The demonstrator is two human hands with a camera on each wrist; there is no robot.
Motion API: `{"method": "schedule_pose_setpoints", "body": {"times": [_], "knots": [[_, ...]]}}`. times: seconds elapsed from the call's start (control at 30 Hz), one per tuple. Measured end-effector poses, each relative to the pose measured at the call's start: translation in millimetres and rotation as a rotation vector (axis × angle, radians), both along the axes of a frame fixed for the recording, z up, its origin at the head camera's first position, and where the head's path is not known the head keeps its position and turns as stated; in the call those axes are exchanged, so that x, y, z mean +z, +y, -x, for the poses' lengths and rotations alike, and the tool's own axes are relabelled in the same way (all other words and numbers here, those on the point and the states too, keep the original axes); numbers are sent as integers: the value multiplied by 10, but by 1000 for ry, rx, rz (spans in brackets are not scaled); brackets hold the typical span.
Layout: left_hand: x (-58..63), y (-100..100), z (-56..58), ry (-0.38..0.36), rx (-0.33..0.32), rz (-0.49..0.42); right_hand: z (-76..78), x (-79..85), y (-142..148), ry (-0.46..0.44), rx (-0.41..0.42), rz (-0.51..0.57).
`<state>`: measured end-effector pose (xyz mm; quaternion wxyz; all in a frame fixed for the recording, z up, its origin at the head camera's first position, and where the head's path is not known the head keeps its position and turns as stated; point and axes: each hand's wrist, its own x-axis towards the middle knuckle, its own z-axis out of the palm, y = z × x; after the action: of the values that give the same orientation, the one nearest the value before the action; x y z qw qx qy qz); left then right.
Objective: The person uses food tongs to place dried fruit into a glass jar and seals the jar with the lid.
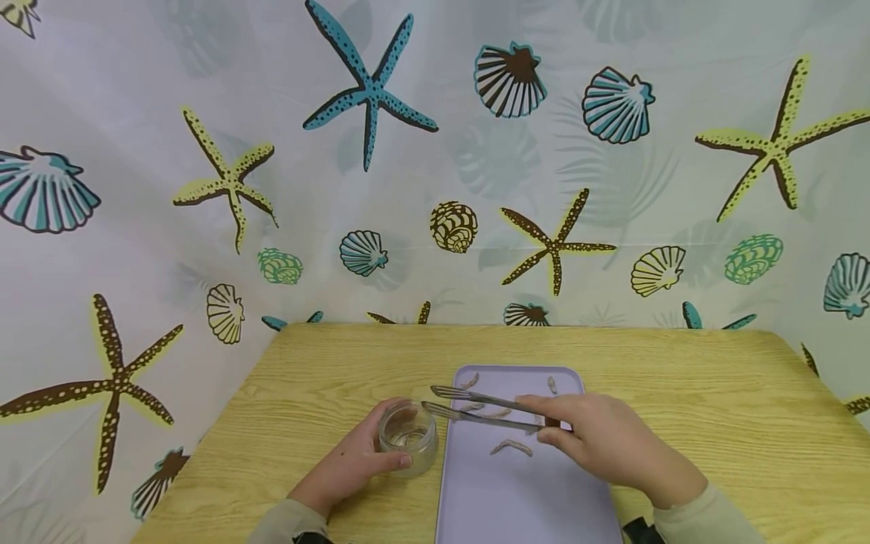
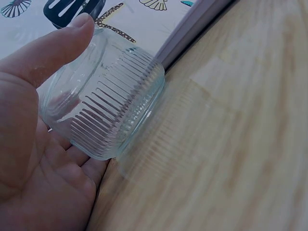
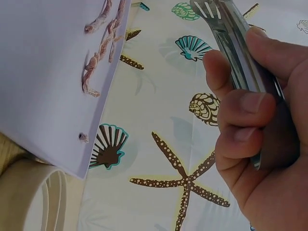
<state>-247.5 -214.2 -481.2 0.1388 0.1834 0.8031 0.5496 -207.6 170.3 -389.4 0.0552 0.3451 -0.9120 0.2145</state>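
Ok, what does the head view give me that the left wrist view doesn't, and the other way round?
Only the head view shows the right hand gripping metal tongs over the lilac tray, with small pale shrimp-like pieces lying on it. Only the left wrist view shows the glass jar's ribbed wall close up, its base standing on the wooden table right beside the tray's edge. Both show the left hand curled round the glass jar, plus tray and table.
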Motion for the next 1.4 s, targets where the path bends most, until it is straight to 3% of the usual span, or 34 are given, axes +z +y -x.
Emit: {"method": "schedule_pose_setpoints", "body": {"times": [0.8,1.4], "knots": [[13,-1,-1,17,-8,11,106,-60,118,-74,-75,-42],[6,-12,-2,9,-8,6,214,-166,159,-157,-211,-103]]}}
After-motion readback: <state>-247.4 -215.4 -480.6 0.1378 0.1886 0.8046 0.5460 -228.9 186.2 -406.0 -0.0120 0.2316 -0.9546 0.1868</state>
